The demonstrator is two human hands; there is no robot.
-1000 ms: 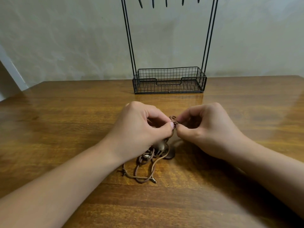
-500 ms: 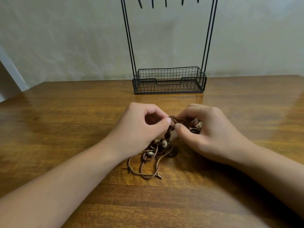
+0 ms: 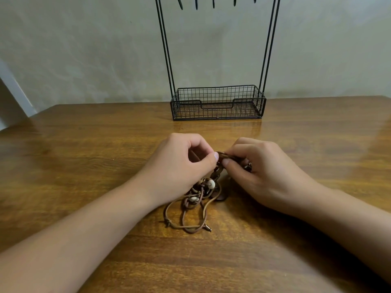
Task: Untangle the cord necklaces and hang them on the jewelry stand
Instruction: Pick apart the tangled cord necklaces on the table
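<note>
Both hands barely moved since earlier. Left hand and right hand fingers pinched shut on cord necklaces, tangled on table before jewelry stand. Best: loosen knot gently, no yanking.

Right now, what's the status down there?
Left hand and right hand pinching the cord necklaces, tangled. Jewelry stand empty. Nothing in the way.

A tangled bunch of brown cord necklaces with pale oval beads lies on the near middle, its upper strands lifted and pinched, apparently still knotted. The black wire jewelry stand with a mesh basket base stands upright far behind, hooks bare.
</note>
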